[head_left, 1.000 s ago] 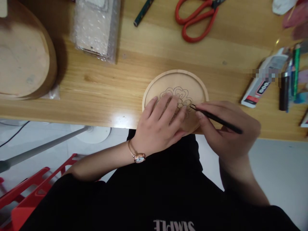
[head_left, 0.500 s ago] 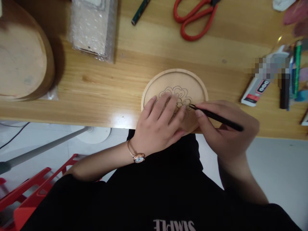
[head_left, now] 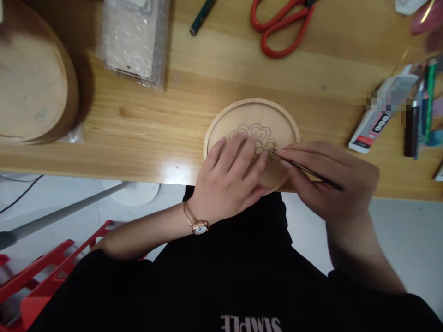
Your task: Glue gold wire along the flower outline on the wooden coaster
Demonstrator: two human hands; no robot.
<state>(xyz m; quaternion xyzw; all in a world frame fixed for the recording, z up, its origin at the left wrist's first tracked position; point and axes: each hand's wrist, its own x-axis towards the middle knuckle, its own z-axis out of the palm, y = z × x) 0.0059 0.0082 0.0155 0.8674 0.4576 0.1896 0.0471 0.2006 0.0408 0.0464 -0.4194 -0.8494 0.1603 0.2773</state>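
"What's the tray [head_left: 242, 114] like?"
"Round, rimmed, pale wood, at the edge of the table [head_left: 138, 138], bearing a dark flower outline [head_left: 259, 131]."
"And the tweezers [head_left: 311, 173]?"
"Black, slanting, tips at the flower's right side."

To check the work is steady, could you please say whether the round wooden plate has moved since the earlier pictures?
No, not visibly: against the brown mark in the tabletop, the round wooden plate lies in the same place.

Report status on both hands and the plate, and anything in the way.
Left hand spread over plate, hiding part of flower drawing. Right hand gripping black tool, tip at drawing's right side. Scissors beyond plate, apart from both hands.
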